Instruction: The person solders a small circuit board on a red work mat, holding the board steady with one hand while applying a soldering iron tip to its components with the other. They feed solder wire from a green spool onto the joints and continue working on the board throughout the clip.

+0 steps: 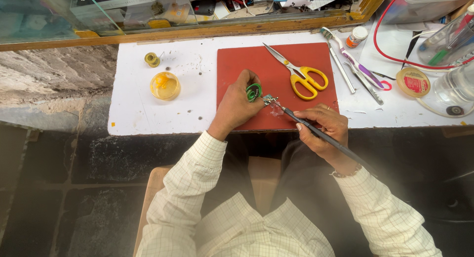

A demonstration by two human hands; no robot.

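My left hand (236, 105) grips a small coil of green wire (254, 92) over the red mat (247, 64). My right hand (323, 128) holds a thin dark rod-shaped tool (316, 131) like a pen, its tip pointing left. The tip meets a small metal part (270, 100) lying on the mat just right of the green coil. Both hands sit near the mat's front edge, close together. Checked shirt sleeves cover both forearms.
Yellow-handled scissors (301, 74) lie on the mat's right half. On the white board (148, 114) sit a round yellow dish (165, 85) and a small spool (152, 59). To the right lie a toothbrush (345, 52), tweezers (340, 69), a round tin (413, 82), a red cable (380, 44) and clear containers (456, 86).
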